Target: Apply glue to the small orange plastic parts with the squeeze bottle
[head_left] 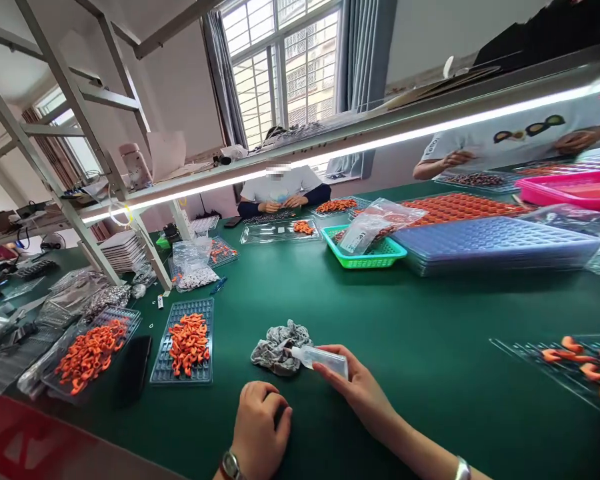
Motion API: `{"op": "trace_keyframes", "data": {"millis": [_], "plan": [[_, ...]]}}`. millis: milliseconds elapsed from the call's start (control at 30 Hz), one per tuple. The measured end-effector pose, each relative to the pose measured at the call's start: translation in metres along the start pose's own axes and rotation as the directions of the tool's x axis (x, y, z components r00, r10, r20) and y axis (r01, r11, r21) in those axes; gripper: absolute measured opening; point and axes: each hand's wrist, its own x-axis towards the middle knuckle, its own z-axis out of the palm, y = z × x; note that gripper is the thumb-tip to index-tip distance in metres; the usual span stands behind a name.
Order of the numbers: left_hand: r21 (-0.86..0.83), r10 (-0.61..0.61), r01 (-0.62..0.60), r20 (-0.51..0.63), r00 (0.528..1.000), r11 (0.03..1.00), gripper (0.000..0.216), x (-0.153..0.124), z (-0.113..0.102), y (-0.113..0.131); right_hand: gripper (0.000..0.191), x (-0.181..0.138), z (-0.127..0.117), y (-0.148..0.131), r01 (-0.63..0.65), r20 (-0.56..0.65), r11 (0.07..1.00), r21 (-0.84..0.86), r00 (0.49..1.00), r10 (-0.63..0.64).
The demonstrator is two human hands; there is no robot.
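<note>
at the bottom centre of the frame the person's right hand (353, 381) is wrapped around a small clear squeeze bottle (320, 359), fingers clamped along its body, the nozzle pointing left toward a crumpled grey patterned cloth (280, 345) that lies on the green counter (380, 313). the nozzle tip sits just at the cloth's right edge; whether it touches i cannot tell. the left hand (257, 427), lower and a little to the left, is curled into a loose fist resting on the counter, fingers drawn in together; if something small is pinched inside, it is hidden. a watch (230, 465) shows on that wrist at the bottom edge.

left of the cloth stands a dark gridded tray (156, 373) heaped with small orange curved parts (189, 343), and further left a second tray (130, 319) carries another orange heap, with a black phone (134, 370) lying between the two. at the right edge a clear tray (530, 357) holds a few more orange pieces.

in the upper middle of the frame a green basket (375, 259) holds a plastic bag, beside a stack of blue trays (495, 243). a seated person (283, 190) works at the far end of the counter under a long strip light (330, 155), and another person's hands (457, 159) appear at the upper right.
</note>
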Motion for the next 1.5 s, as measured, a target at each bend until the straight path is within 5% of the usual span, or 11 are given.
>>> {"op": "trace_keyframes", "data": {"millis": [233,567,1500], "plan": [[0.136,0.186,-0.177,-0.058,0.981,0.975,0.025,-0.007,0.023,-0.01,0.044,-0.003,-0.007,0.008,-0.031,0.045,0.994,-0.105,0.998,0.036],[0.179,0.252,-0.231,-0.107,0.962,0.956,0.039,-0.01,0.03,-0.012,0.045,0.008,0.004,0.008,-0.052,-0.012,0.989,-0.136,0.999,0.051],[0.098,0.137,-0.145,0.08,0.987,0.985,0.032,-0.005,0.011,0.0,0.043,0.006,0.004,0.006,-0.103,-0.044,0.994,-0.026,0.994,0.102]]}}
